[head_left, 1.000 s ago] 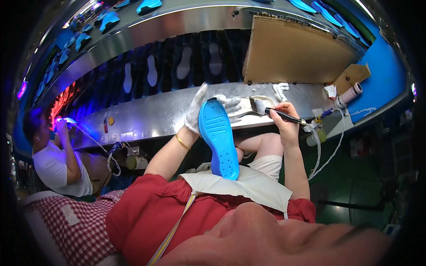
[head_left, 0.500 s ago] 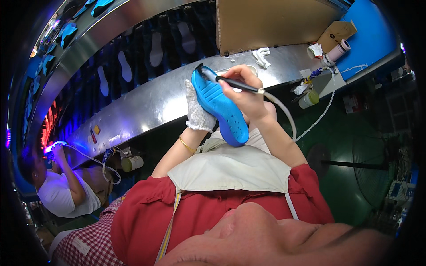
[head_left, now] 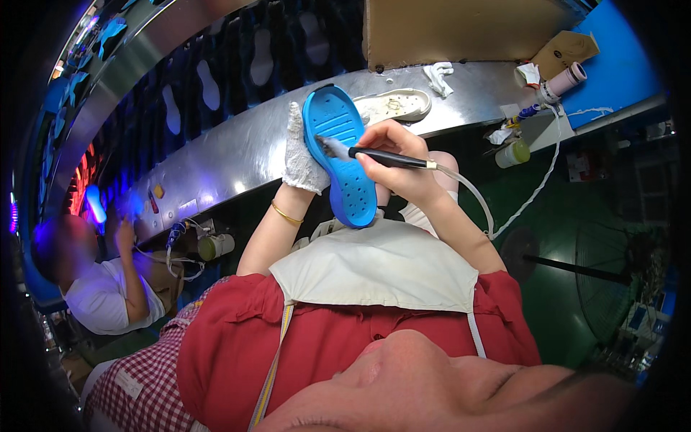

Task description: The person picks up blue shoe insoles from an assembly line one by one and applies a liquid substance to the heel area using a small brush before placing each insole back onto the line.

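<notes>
A blue shoe sole (head_left: 356,194) is held up over the near edge of the bench, its dark-tipped end pointing away from me. My left hand (head_left: 303,164), in a white knitted glove, grips it from the left side and underneath; some fingers are hidden behind it. Bare-skinned, my right hand (head_left: 399,160) is closed around the black handle of a hose-fed brush (head_left: 389,156). The pale bristles, dark at the tip, rest on the sole's upper face, left of its middle. From the handle's rear end a whitish hose hangs toward my right forearm.
A cream sole (head_left: 410,106) and a white glove (head_left: 438,78) lie on the metal bench (head_left: 259,137). Dark slots beyond carry several pale soles. A cardboard sheet (head_left: 446,32) stands behind. Right are a pink cylinder (head_left: 567,79) and a fan (head_left: 597,273); left, a co-worker (head_left: 111,288).
The bristles have gone from the sole's far tip down toward its middle. My left hand has turned the sole's upper face more toward me and shifted it left, uncovering the cream sole.
</notes>
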`<state>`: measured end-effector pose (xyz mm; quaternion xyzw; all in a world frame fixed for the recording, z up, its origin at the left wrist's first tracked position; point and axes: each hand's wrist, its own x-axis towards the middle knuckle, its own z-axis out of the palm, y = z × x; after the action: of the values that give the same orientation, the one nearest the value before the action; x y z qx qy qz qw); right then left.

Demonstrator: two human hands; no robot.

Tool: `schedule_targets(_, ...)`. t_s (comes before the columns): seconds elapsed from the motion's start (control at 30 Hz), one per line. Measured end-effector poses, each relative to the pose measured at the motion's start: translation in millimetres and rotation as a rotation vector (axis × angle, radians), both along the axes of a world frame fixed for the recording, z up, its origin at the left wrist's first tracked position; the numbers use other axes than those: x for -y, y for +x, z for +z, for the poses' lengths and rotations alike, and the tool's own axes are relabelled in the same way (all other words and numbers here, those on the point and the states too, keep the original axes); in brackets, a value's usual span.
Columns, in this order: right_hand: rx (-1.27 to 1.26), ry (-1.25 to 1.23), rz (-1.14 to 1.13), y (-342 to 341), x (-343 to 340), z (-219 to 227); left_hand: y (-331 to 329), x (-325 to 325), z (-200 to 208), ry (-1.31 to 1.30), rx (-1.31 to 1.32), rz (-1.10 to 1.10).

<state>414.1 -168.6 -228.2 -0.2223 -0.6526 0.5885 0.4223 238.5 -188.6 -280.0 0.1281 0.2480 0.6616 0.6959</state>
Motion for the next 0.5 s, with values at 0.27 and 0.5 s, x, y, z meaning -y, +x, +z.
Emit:
schedule_targets(0.27,0.073,0.106,0.003,17.9,15.3,-12.3,3.5,15.0,20.5,-0.099,0.009,-0.134)
schedule_targets(0.5,0.054,0.045,-0.036,41.7,9.5,-39.1,21.2,45.0,-1.7,-0.013,-0.261,-0.523)
